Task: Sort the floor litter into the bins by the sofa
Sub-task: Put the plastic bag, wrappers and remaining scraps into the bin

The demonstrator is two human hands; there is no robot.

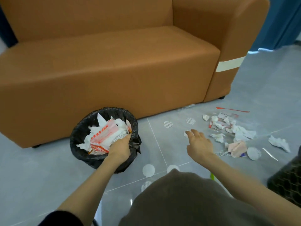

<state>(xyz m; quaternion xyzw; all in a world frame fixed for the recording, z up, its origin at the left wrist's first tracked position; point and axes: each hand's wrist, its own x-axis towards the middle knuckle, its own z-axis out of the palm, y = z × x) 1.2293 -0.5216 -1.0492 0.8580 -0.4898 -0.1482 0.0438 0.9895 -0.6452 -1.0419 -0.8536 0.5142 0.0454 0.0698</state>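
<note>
Floor: grey tiles are running up to an orange sofa.
Right hand: hovering with fingers spread, holding nothing, reaching toward the litter.
Left hand: reaching into the bin; its fingers are buried in paper, so the grip cannot be told.
Litter: lying piled on the floor, just right of the right hand.
Handling: the tissues are likely light, soft and crushable; pinching a raised crumple should suit.

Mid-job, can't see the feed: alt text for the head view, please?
The left hand reaches into the black-lined bin of wrappers before the orange sofa; the open right hand stretches toward the tissue litter on the floor.
</note>
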